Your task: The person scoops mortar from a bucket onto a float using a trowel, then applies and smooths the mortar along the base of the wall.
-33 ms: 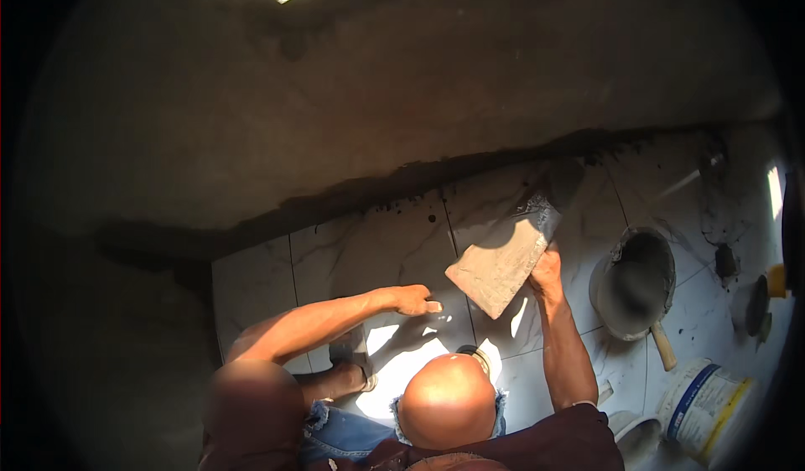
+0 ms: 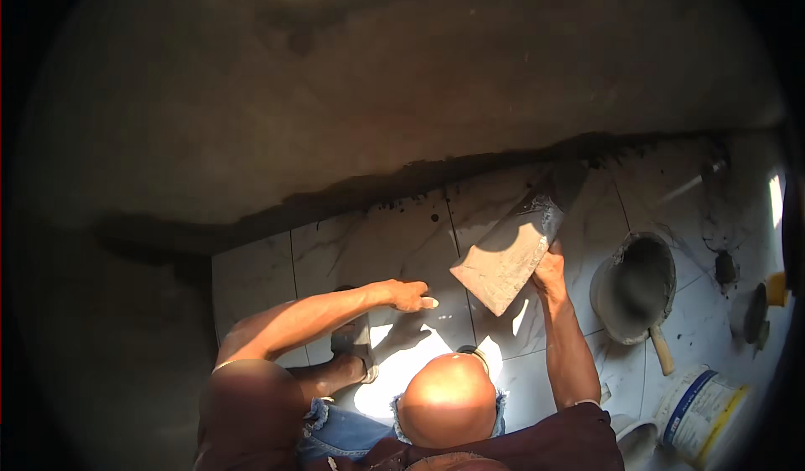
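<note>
Holding the float (image 2: 507, 257) over the tiles (image 2: 369, 249), the right hand (image 2: 549, 275) has its fingers clamped at one edge; the left hand (image 2: 407, 295) appears empty, finger spread unclear. Beyond, the wall (image 2: 419, 85) seems mostly coated, its ragged dark foot probably unfinished.

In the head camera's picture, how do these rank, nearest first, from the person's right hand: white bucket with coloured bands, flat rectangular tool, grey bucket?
From the right hand:
1. Flat rectangular tool: held in it.
2. Grey bucket: to its right.
3. White bucket: farther right, toward the lower edge.
</note>
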A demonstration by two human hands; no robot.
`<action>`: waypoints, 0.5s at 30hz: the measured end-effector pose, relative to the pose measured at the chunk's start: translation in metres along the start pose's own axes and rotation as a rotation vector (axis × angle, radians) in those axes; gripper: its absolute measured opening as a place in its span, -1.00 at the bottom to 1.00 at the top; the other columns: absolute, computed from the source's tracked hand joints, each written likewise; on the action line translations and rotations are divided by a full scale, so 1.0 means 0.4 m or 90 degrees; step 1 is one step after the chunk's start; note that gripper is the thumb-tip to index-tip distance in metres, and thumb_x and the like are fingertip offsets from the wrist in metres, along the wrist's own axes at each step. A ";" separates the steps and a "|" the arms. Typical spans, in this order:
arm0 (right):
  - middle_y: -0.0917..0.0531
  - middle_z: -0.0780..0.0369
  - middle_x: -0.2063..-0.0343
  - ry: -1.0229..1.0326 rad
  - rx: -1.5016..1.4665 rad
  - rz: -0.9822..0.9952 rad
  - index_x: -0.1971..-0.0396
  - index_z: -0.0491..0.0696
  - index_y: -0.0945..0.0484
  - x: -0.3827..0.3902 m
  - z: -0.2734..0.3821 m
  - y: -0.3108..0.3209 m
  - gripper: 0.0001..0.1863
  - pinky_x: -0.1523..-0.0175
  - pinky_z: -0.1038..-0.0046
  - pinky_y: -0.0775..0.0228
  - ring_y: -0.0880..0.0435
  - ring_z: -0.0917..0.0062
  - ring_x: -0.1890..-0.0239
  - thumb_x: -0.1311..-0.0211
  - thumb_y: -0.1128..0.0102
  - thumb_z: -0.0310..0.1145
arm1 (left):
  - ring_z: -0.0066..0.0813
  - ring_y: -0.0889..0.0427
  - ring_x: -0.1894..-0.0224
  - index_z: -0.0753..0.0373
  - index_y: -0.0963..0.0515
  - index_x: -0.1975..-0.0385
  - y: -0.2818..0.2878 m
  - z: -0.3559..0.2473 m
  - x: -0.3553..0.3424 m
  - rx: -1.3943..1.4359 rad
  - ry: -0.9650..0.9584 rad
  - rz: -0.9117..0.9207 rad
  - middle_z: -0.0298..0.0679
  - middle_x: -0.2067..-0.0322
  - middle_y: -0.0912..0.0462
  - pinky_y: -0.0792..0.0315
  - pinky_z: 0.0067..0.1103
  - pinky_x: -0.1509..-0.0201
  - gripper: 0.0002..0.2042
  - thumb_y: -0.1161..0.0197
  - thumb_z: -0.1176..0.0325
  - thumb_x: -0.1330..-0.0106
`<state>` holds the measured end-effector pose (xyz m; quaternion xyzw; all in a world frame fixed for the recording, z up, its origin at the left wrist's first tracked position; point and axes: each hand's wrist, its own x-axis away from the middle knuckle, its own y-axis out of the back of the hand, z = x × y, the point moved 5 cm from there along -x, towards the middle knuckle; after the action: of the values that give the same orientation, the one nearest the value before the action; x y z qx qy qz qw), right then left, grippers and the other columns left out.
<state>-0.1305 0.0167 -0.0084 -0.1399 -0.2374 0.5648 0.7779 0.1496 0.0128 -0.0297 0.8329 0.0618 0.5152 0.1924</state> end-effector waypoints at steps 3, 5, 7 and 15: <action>-0.60 0.31 0.40 -0.004 0.022 0.077 0.22 -0.11 -0.50 -0.071 -0.036 0.037 -0.83 0.29 0.53 -0.49 -0.60 0.58 0.39 -0.17 -0.11 -0.51 | 0.02 -0.46 -0.08 0.34 -0.35 -0.11 0.137 -0.052 0.138 -0.070 -0.062 -0.029 0.10 0.01 -0.50 -0.33 -0.27 -0.14 -0.35 0.06 -0.17 -0.29; -0.57 0.32 0.36 -0.042 -0.014 0.089 0.16 -0.12 -0.46 -0.082 -0.049 0.011 -0.76 0.23 0.54 -0.45 -0.57 0.60 0.34 -0.14 -0.14 -0.52 | 0.01 -0.47 -0.06 0.30 -0.34 -0.12 0.211 -0.059 0.215 -0.094 -0.115 0.004 0.09 0.02 -0.51 -0.35 -0.26 -0.11 -0.38 0.04 -0.14 -0.29; -0.57 0.30 0.32 -0.041 -0.016 0.090 0.14 -0.14 -0.46 -0.101 -0.024 -0.010 -0.74 0.20 0.52 -0.45 -0.57 0.59 0.31 -0.14 -0.14 -0.51 | 0.01 -0.48 -0.03 0.29 -0.34 -0.11 0.276 -0.098 0.284 -0.105 -0.153 0.001 0.08 0.05 -0.52 -0.37 -0.27 -0.07 -0.43 0.01 -0.08 -0.31; -0.60 0.23 0.23 -0.088 0.028 0.037 0.08 -0.21 -0.45 -0.105 0.049 -0.009 -0.68 0.11 0.48 -0.44 -0.59 0.52 0.21 -0.16 -0.14 -0.44 | -0.06 -0.56 0.28 0.38 -0.40 0.14 0.332 -0.291 0.478 -0.165 -0.660 0.048 -0.04 0.32 -0.55 -0.42 -0.32 0.18 -0.59 -0.13 0.12 -0.23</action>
<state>-0.1483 -0.0249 0.0010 -0.0898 -0.2740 0.6006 0.7457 0.1224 -0.0216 0.2270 0.9492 -0.1351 0.0462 0.2804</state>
